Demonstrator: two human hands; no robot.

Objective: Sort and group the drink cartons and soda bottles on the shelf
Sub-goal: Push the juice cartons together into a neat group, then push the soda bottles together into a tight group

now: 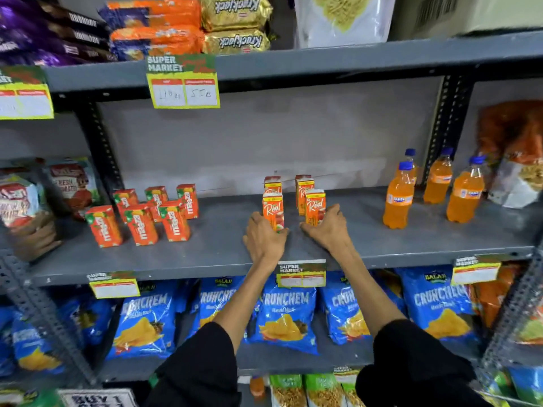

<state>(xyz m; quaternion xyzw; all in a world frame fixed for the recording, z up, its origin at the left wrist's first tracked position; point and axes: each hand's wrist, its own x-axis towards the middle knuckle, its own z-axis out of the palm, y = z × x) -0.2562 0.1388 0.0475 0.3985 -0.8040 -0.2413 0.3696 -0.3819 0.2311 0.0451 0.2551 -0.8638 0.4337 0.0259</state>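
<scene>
We have both hands on the grey shelf [367, 230], in the middle group of four orange Real cartons [299, 195]. Our left hand [263, 236] wraps the base of the near-left carton [272, 210], fingers closed round it. Our right hand [327, 230] curls against the foot of the near-right carton [315, 205]; whether it truly grips we cannot tell.

These small cartons look light and stiff at the edges, but we judge the flat faces would dent under a hard squeeze, so we would hold them low, across the narrow sides. They are tall and could tip if pushed high.

The Maaza cartons [144, 214] stand grouped at the left. The orange soda bottles [432, 186] stand at the right, probably heavier and smooth; we would take those at the waist.
</scene>
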